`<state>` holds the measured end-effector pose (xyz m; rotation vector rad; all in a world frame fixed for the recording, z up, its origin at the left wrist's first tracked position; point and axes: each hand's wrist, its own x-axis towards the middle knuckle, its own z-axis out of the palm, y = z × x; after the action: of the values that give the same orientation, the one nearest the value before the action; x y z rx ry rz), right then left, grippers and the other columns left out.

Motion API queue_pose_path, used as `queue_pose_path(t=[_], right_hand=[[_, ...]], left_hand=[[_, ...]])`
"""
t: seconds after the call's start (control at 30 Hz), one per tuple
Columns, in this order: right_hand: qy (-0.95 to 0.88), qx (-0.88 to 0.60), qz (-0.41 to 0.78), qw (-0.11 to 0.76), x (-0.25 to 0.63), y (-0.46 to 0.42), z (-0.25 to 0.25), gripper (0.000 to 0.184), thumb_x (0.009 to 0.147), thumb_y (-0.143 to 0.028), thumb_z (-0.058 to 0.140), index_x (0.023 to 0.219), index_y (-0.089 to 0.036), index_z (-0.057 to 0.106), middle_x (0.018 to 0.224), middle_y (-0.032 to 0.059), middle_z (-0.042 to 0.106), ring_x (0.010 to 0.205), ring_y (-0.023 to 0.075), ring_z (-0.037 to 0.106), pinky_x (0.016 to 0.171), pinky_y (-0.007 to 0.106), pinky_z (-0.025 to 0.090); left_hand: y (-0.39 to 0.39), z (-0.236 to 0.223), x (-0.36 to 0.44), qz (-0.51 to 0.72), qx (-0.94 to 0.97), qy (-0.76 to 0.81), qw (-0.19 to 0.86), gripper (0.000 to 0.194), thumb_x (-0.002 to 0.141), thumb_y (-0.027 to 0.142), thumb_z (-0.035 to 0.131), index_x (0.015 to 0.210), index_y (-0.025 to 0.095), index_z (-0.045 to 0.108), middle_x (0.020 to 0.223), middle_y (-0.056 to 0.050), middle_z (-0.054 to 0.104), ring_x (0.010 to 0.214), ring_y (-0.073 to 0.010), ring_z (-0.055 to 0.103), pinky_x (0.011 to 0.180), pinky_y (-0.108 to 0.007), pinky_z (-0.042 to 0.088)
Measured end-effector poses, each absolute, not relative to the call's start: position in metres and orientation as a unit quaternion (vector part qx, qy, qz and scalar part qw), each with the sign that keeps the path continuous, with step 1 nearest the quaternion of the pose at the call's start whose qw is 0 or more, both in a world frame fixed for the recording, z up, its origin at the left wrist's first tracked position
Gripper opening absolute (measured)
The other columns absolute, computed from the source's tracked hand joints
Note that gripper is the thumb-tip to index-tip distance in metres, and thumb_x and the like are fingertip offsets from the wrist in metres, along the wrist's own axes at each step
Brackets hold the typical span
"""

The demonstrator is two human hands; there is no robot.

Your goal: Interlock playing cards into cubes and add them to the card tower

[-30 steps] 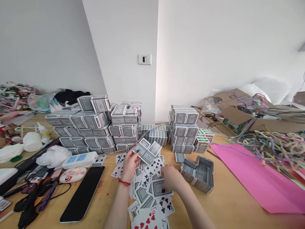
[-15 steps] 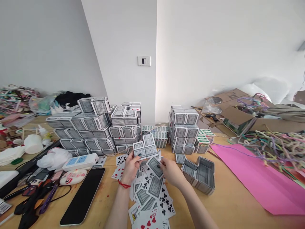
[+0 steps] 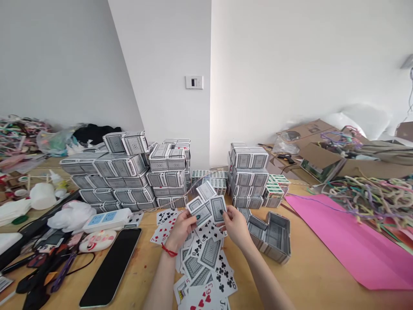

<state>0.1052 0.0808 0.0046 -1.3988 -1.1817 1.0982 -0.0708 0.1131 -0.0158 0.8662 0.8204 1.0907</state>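
Observation:
My left hand (image 3: pixel 181 228), with a red cord at the wrist, is closed on a piece made of joined playing cards (image 3: pixel 200 209), grey backs showing. Between the thumb and fingers of my right hand (image 3: pixel 235 224) is a single playing card (image 3: pixel 218 209), back side up. Its left edge overlaps or touches the joined piece; I cannot tell which. Below both hands lies a loose heap of playing cards (image 3: pixel 209 254), some face up and some face down. To the right of my right hand stands an open box folded from cards (image 3: pixel 274 239).
Stacked card blocks (image 3: pixel 122 172) rise at the back left, with another stack (image 3: pixel 249 176) right of centre. A black phone (image 3: pixel 112 262), power strip (image 3: pixel 106 218) and scissors (image 3: pixel 41 275) lie left. Pink paper (image 3: pixel 348 241), a cardboard box (image 3: pixel 325 159) and fuzzy coloured stems (image 3: pixel 364 198) lie right.
My right hand has lifted its card from above the heap up to the joined piece. My left hand has moved slightly right and tilted that piece.

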Motion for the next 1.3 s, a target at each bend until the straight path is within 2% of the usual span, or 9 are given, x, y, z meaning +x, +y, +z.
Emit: queue_pose_path(t=[0.13,0.27,0.33,0.57,0.8,1.07,1.3], right_hand=[[-0.484,-0.556,0.438,0.513,0.108,0.080,0.010,0.022,0.078,-0.039,0.044,0.083,-0.019,0.050,0.073,0.0033,0.065,0.056,0.0184,0.065,0.045,0.025,0.048],[-0.514,-0.563,0.438,0.477,0.111,0.078,0.017,0.022,0.078,-0.037,0.043,0.083,-0.017,0.052,0.056,0.0008,0.061,0.051,0.0179,0.064,0.043,0.023,0.044],[-0.532,-0.559,0.443,0.456,0.109,0.076,0.021,0.020,0.079,-0.033,0.041,0.083,-0.017,0.052,0.055,0.0005,0.060,0.050,0.0175,0.064,0.043,0.022,0.044],[-0.585,-0.556,0.447,0.386,0.102,0.069,0.029,0.018,0.078,-0.026,0.041,0.081,-0.016,0.055,0.062,0.0011,0.063,0.047,0.0156,0.063,0.043,0.021,0.043],[-0.595,-0.559,0.437,0.376,0.108,0.068,0.034,0.020,0.076,-0.024,0.039,0.079,-0.015,0.057,0.058,0.0011,0.063,0.049,0.0166,0.063,0.045,0.022,0.045],[-0.603,-0.568,0.425,0.365,0.104,0.067,0.031,0.014,0.075,-0.022,0.040,0.064,-0.018,0.049,0.050,-0.0017,0.057,0.046,0.0159,0.063,0.042,0.020,0.042],[-0.601,-0.572,0.423,0.364,0.105,0.066,0.036,0.014,0.074,-0.022,0.040,0.063,-0.018,0.049,0.051,-0.0007,0.058,0.048,0.0165,0.063,0.043,0.020,0.042]], left_hand=[[0.113,-0.016,-0.069,0.478,0.371,0.385,0.697,0.022,0.062,0.013,0.066,0.083,0.014,0.061,0.082,-0.005,0.068,0.070,-0.0171,0.063,0.059,-0.026,0.050],[0.116,-0.016,-0.072,0.528,0.301,0.368,0.704,0.010,0.064,0.010,0.063,0.072,0.015,0.059,0.069,-0.001,0.066,0.060,-0.0123,0.062,0.059,-0.023,0.051],[0.117,-0.017,-0.075,0.545,0.267,0.363,0.707,0.009,0.065,0.009,0.062,0.067,0.015,0.057,0.066,0.000,0.065,0.060,-0.0113,0.062,0.059,-0.022,0.051],[0.122,-0.028,-0.080,0.547,0.236,0.366,0.715,0.013,0.063,0.010,0.066,0.063,0.016,0.054,0.067,0.000,0.065,0.060,-0.0107,0.062,0.060,-0.021,0.052],[0.124,-0.034,-0.083,0.540,0.256,0.363,0.715,0.014,0.063,0.014,0.068,0.062,0.016,0.054,0.068,-0.001,0.065,0.063,-0.0121,0.063,0.064,-0.022,0.051],[0.125,-0.032,-0.083,0.533,0.250,0.366,0.721,0.015,0.063,0.015,0.069,0.065,0.016,0.055,0.070,-0.001,0.065,0.063,-0.0112,0.062,0.064,-0.022,0.051],[0.124,-0.032,-0.083,0.527,0.268,0.366,0.718,0.012,0.064,0.017,0.069,0.067,0.017,0.057,0.073,-0.002,0.066,0.066,-0.0131,0.063,0.065,-0.022,0.051]])
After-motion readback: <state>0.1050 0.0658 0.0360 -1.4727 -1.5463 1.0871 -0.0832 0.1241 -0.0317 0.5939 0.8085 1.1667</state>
